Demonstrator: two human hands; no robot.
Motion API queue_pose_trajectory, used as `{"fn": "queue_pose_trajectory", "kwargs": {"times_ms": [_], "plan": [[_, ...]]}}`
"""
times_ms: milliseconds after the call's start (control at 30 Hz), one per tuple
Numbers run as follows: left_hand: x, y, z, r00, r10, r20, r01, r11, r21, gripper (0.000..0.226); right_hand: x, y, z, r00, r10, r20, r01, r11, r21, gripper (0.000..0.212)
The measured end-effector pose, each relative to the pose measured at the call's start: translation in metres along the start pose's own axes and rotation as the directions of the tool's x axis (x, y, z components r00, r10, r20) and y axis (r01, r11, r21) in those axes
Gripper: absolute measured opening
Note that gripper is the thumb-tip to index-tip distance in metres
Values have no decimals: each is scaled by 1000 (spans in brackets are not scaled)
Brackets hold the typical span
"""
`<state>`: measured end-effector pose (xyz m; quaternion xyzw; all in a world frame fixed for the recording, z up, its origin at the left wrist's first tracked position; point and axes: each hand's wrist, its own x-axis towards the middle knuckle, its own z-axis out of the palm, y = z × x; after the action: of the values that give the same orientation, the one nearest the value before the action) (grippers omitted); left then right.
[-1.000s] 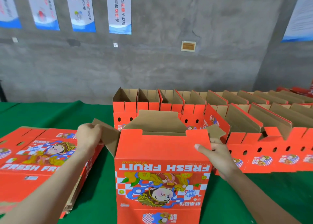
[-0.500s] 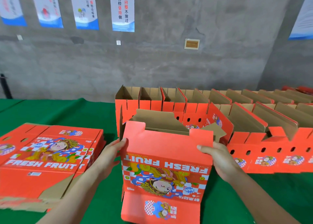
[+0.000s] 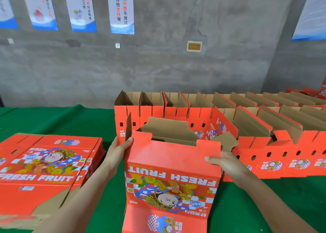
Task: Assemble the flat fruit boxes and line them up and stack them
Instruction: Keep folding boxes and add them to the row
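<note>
Hands: left hand grips the open box by its left edge, right hand by its right.
Table: green cloth.
Assembled boxes: red corrugated card, open-topped, rowed far right.
Flat stack: printed sheets, near left.
Open box: upright, near centre, brown flaps raised.

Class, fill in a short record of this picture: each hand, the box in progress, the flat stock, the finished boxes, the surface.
Open box: upright, top flaps open, print upside down
Left hand: grips its left edge
Right hand: grips its right edge
Flat boxes: stacked on the left
Assembled boxes: rows behind and to the right
Table: green cloth
</note>
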<state>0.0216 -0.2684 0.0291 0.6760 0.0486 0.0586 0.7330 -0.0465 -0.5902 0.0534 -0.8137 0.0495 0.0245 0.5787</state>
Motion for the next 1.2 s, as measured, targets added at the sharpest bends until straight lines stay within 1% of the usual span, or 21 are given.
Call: {"fn": "queue_pose_trajectory", "kwargs": {"times_ms": [33, 100, 133, 200, 267, 333, 433, 533, 600, 700, 800, 900, 967, 1000, 1033, 1067, 1100, 1133, 1167, 1200], "plan": [[1, 2, 2, 1000, 10, -12, -10, 999, 43, 53, 0, 1, -2, 1000, 3, 1, -3, 1000, 1, 11], [3, 2, 6, 998, 40, -47, -32, 988, 154, 32, -1, 5, -2, 1000, -11, -29, 11, 1000, 10, 11], [3, 0, 8, 995, 42, -93, -25, 985, 173, 30, -2, 6, 0, 997, -29, -65, 30, 1000, 10, 14], [1, -4, 12, 980, 77, -184, -40, 980, 196, 35, -4, 10, 7, 981, -81, -174, 87, 996, 26, 29], [-6, 0, 17, 950, 191, -246, -115, 949, 294, 42, -4, 11, 13, 943, -124, -308, 160, 983, 94, 39], [-13, 13, 19, 912, 294, -286, -181, 914, 364, 43, -2, 7, 14, 904, -154, -399, 227, 963, 144, 40], [-20, 38, 15, 851, 432, -297, -284, 856, 432, 36, 3, -11, 11, 862, -214, -460, 315, 936, 155, 35], [-28, 55, 7, 814, 503, -290, -346, 821, 454, 27, 6, -33, 11, 842, -284, -459, 374, 920, 118, 24], [-34, 54, -1, 820, 492, -293, -338, 829, 445, 26, 8, -39, 13, 856, -279, -435, 365, 922, 127, 23], [-44, 37, -13, 863, 402, -306, -261, 873, 411, 33, 2, -28, 23, 916, -190, -354, 262, 951, 165, 28], [-52, 17, -20, 883, 345, -318, -191, 884, 427, 36, -7, -14, 35, 949, -139, -282, 183, 974, 135, 27], [-54, 13, -25, 871, 374, -318, -188, 852, 489, 28, -7, -16, 39, 945, -175, -276, 202, 977, 72, 23], [-55, 13, -26, 882, 369, -294, -176, 835, 521, 18, -5, -18, 40, 941, -199, -273, 209, 978, 5, 20], [-56, 14, -27, 891, 361, -277, -172, 830, 530, 14, -3, -17, 40, 939, -208, -274, 203, 978, -45, 14], [-57, 15, -27, 901, 354, -251, -171, 822, 543, 16, -2, -17, 40, 935, -218, -279, 196, 975, -103, 10], [-57, 15, -28, 912, 353, -211, -184, 809, 558, 24, 0, -16, 40, 931, -228, -286, 186, 968, -165, 10], [-57, 14, -29, 920, 355, -164, -204, 793, 575, 34, 0, -15, 40, 928, -237, -289, 174, 958, -226, 17], [-57, 14, -30, 929, 348, -122, -215, 780, 588, 46, 0, -15, 41, 926, -250, -284, 163, 940, -298, 31], [-57, 14, -31, 939, 332, -94, -215, 777, 591, 58, -1, -13, 41, 921, -280, -270, 165, 909, -382, 47], [-57, 14, -31, 947, 313, -76, -212, 785, 582, 67, -3, -10, 42, 913, -320, -253, 166, 859, -484, 57]]}}
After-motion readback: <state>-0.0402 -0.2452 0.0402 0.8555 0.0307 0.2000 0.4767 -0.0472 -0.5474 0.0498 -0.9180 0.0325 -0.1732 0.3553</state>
